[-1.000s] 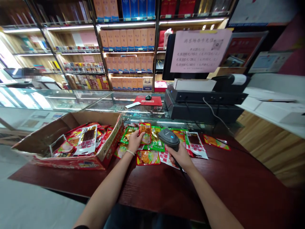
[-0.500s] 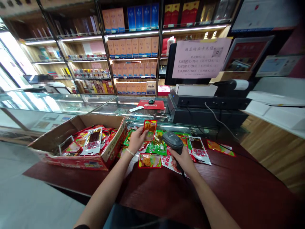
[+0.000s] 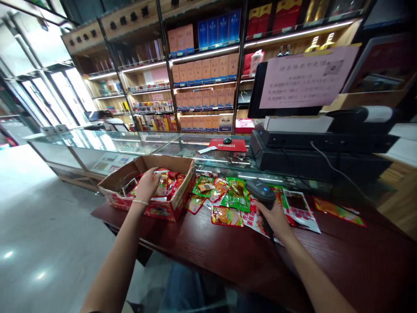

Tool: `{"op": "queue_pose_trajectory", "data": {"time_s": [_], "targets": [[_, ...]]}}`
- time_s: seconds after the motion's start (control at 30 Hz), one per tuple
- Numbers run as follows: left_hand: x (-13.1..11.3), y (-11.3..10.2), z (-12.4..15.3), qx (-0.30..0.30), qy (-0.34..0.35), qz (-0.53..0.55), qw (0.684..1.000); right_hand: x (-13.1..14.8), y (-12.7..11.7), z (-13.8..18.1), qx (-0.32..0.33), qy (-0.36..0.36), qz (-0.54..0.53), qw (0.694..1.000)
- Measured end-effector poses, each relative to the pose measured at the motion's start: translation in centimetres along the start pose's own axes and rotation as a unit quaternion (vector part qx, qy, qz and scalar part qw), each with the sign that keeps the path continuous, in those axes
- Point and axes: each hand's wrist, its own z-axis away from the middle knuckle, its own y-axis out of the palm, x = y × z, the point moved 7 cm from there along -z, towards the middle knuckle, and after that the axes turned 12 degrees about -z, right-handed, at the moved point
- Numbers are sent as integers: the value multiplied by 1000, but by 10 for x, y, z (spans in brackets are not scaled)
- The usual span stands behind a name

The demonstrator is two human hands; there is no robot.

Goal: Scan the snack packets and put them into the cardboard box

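Observation:
My left hand [image 3: 147, 185] reaches into an open cardboard box [image 3: 184, 191] of snack packets, its fingers closed on a red snack packet [image 3: 162, 184] just above the others. Gripped in my right hand [image 3: 274, 216] is a dark barcode scanner [image 3: 260, 194], its head tilted toward several loose snack packets [image 3: 232, 198] in green, red and orange. These packets lie spread on the dark red table [image 3: 228, 256] between the box and the scanner. A white and red packet [image 3: 299, 208] lies just right of the scanner.
A black cash register [image 3: 312, 156] with a cable, a receipt printer and a pink notice [image 3: 306, 78] stands behind the packets. Glass display counters [image 3: 130, 143] run left, with a red mouse pad [image 3: 228, 144] on top. Stocked shelves [image 3: 205, 69] fill the back wall. A person [image 3: 109, 118] sits far left.
My left hand lifted a red packet from the spread on the table and carried it left into the box. The view swung left. My right hand keeps the scanner in place.

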Motion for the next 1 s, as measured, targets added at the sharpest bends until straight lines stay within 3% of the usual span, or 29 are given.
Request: {"op": "queue_pose_trajectory", "data": {"time_s": [0.13, 0.3, 0.4, 0.5, 0.63, 0.77, 0.87, 1.0], "targets": [[1, 7, 14, -5, 17, -11, 1000, 4, 2, 1, -1, -10, 13, 1000], [-26, -10, 20, -44, 54, 5, 998, 7, -3, -2, 1, -34, 17, 999], [-64, -20, 25, -67, 89, 46, 993, 10, -9, -5, -5, -49, 13, 999], [-126, -11, 35, -46, 172, 104, 979, 16, -15, -7, -24, -53, 2, 998], [-211, 42, 53, 37, 272, 168, 947, 26, -22, -9, -32, -65, -18, 997], [-265, 124, 70, 155, 270, 179, 933, 32, -28, -11, -40, -72, -35, 996], [-284, 168, 83, 196, 266, 148, 932, 33, -31, -10, -52, -68, -38, 996], [-278, 185, 93, 156, 221, 8, 963, 37, -31, -8, -48, -75, -35, 995]]}}
